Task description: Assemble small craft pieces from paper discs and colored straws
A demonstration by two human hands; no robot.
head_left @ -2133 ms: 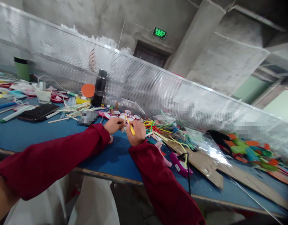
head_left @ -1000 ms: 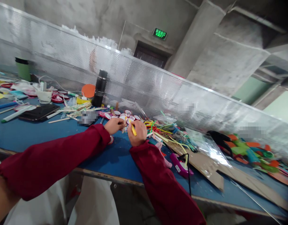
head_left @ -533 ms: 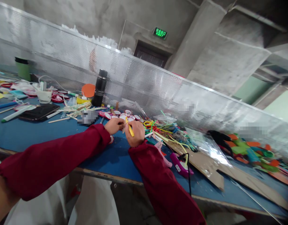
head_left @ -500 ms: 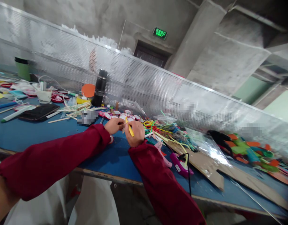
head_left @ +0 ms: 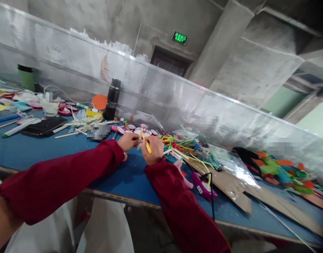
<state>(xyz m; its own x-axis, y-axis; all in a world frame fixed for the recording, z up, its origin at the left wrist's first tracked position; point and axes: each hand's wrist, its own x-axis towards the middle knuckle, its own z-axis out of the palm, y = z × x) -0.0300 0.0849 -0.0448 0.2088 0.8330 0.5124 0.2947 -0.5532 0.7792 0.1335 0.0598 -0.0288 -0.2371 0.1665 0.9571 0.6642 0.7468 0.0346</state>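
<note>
Clamped the yellow tool [head_left: 148,147] in the grip of the right hand [head_left: 154,149], with its tip close to the left fingertips; with the grip of the left hand [head_left: 128,140] closed, pinched a small piece [head_left: 138,146], too tiny to identify, over the tabletop [head_left: 135,172]. Apparently worked at fine detail on that piece; could not tell whether touching it. Called, presumably, for a steady left pinch and short right-hand strokes. Showed discs [head_left: 153,132] heaped just behind, crowding the fingertips, cords [head_left: 194,146] and a purple device [head_left: 202,186] rightward, sticks [head_left: 91,121] and a bottle [head_left: 112,100] leftward.
</note>
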